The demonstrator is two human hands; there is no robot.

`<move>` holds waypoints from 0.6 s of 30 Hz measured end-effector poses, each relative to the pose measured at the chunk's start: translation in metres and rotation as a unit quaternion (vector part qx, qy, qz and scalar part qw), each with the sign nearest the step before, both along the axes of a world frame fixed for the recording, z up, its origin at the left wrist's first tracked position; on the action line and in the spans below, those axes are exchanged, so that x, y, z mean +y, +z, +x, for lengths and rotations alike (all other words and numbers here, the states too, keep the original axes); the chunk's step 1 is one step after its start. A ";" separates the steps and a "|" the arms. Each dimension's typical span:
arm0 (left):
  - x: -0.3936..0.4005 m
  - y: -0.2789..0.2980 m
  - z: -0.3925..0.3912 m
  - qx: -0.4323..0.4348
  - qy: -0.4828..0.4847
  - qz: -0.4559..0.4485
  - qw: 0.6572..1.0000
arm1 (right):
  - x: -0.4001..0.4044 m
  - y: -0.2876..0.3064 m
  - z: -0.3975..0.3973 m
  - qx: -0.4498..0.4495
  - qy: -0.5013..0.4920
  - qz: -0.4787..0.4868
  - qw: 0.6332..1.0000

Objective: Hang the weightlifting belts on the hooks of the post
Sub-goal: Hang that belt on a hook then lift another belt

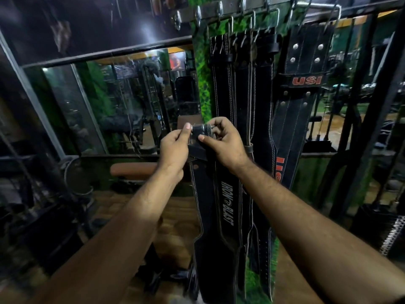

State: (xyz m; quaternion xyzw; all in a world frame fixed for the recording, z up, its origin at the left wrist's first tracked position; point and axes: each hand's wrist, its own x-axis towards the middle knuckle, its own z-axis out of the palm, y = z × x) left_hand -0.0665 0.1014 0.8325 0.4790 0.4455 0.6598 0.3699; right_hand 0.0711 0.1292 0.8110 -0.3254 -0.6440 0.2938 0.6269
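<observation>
I hold a black weightlifting belt (221, 207) marked "IRON BLAST" by its buckle end, and the rest hangs straight down. My left hand (174, 148) pinches the left side of the buckle (200, 129). My right hand (223, 141) grips its right side, thumb on the strap. Both hands sit well below the metal hook rail (221, 9) on the green post (201, 80). Several black belts (243, 88) hang from the hooks, and a wide belt marked "USI" (304, 69) hangs at the right.
Some hooks (198, 13) at the rail's left end carry nothing. Glass panels and dark metal frames flank the post. A brown padded bench (133, 170) stands low at the left on a wooden floor. Gym machines fill both sides.
</observation>
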 end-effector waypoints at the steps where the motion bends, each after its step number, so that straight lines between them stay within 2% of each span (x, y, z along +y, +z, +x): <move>1: 0.001 0.000 -0.001 -0.003 -0.012 -0.006 1.000 | 0.001 -0.001 0.002 0.002 0.014 0.005 1.000; 5: 0.004 -0.004 0.000 -0.036 -0.023 0.011 0.999 | 0.005 -0.004 0.000 -0.006 0.007 0.004 1.000; 10: 0.021 -0.005 -0.005 -0.047 -0.004 0.081 0.996 | 0.008 0.009 -0.010 0.021 -0.018 -0.010 1.000; 18: 0.067 0.031 -0.018 0.051 -0.013 0.182 0.982 | 0.035 0.058 -0.016 0.008 -0.072 0.055 0.996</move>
